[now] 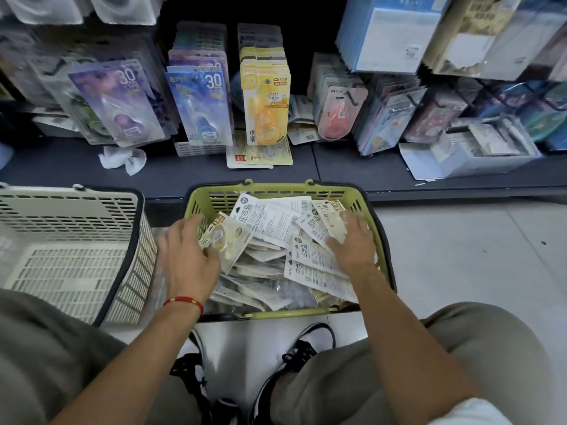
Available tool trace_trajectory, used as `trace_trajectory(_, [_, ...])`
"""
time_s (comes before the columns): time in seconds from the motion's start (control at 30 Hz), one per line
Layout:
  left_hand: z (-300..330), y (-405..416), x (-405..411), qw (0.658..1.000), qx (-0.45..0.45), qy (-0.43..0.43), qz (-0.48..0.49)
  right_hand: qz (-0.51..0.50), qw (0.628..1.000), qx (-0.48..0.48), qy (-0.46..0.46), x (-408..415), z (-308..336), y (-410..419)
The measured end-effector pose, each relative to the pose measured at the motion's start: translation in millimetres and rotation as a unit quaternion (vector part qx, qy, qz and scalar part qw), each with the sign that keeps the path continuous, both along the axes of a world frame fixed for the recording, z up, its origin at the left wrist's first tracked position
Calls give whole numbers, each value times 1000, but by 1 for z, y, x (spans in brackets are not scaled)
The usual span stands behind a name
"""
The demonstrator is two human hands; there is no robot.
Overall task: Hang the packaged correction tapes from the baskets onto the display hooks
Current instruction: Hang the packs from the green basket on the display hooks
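A green basket (pixel 214 191) on the floor holds a heap of packaged correction tapes (pixel 270 228), white and beige cards lying in all directions. My left hand (pixel 187 256) is at the heap's left side, fingers closed on a beige correction tape pack (pixel 227 237). My right hand (pixel 352 243) lies flat on the packs at the right side, fingers spread, gripping nothing I can see. Above the basket, rows of other correction tapes hang on display hooks: purple (pixel 122 99), blue (pixel 202 102), yellow (pixel 267 96) and pink (pixel 334 115).
A cream basket (pixel 76 256) with a dark rim stands left of the green one. On the dark shelf (pixel 184 176) lie a crumpled tissue (pixel 122 159), loose packs and a white box (pixel 478 154). My knees and black shoes are below.
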State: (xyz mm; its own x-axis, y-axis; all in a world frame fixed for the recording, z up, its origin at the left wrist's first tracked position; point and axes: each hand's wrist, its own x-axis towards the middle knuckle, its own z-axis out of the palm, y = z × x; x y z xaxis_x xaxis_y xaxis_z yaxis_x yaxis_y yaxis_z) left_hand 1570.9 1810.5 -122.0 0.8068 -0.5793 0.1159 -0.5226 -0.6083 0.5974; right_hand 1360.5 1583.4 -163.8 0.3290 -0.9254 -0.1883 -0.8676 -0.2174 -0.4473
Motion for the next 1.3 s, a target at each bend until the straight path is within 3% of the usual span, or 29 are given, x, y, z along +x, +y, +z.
trace_trajectory(0.17, [10, 6, -21, 996, -53, -3, -73, 10, 997, -62, 38, 0, 10, -8])
trace_trajectory(0.33, [23, 4, -45, 984, -108, 53, -131, -82, 989, -98, -77, -19, 35, 6])
trace_trajectory(0.43, [33, -7, -60, 962, -121, 173, -174, -70, 975, -75, -195, -19, 57, 30])
trace_trajectory(0.5, [40, -16, -68, 935, -122, 297, -152, -60, 952, 10, -300, -11, 70, 52])
trace_trajectory(0.57, [44, -20, -73, 881, -148, 436, -107, -47, 895, 147, -419, 0, 82, 78])
trace_trajectory(0.63, [41, -21, -74, 822, -204, 527, -74, -27, 852, 234, -468, 10, 85, 99])
trace_trajectory(0.67, [39, -20, -73, 804, -237, 543, -59, -27, 845, 249, -473, 14, 83, 106])
trace_trajectory(0.73, [37, -19, -66, 801, -280, 529, -22, -55, 850, 237, -467, 18, 80, 112])
trace_trajectory(0.8, [34, -18, -56, 834, -271, 480, 15, -60, 897, 152, -410, 16, 81, 110])
trace_trajectory(0.87, [30, -15, -48, 842, -266, 469, 30, 17, 938, 37, -346, 13, 83, 109])
trace_trajectory(1.0, [34, -14, -56, 736, -318, 596, -43, 189, 953, -7, -236, 28, 79, 134])
trace_trajectory(1.07, [34, -15, -60, 721, -317, 614, -63, 222, 954, -4, -200, 33, 72, 145])
trace_trajectory(1.23, [29, -16, -59, 742, -331, 582, -26, 249, 910, 50, -328, 24, 72, 123])
trace_trajectory(1.3, [29, -17, -59, 740, -329, 586, -3, 183, 910, 64, -367, 25, 68, 106])
